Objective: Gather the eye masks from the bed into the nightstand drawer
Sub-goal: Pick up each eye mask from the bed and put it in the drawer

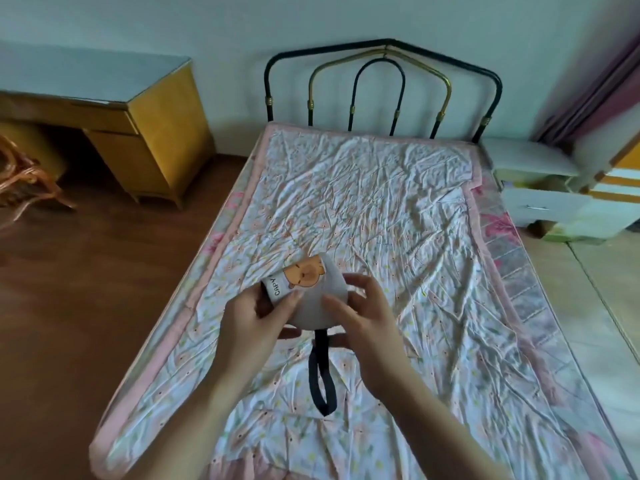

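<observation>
My left hand (256,317) and right hand (360,317) pinch the eye mask (311,289) above the bed (381,202); next I carry it to the nightstand drawer (543,206).

Eye mask (313,292) partly hidden under both hands. Nightstand drawer (545,206) blurred, contents unreadable. Bed (381,209) foot cut off at bottom edge.

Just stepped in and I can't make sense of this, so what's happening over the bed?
A person holds a white eye mask with a cartoon animal print in both hands, the left hand and the right hand, above the bed. Its black strap dangles below. The white nightstand stands beside the bed's far right corner, its drawer apparently pulled out. No other mask shows on the bedspread.
</observation>
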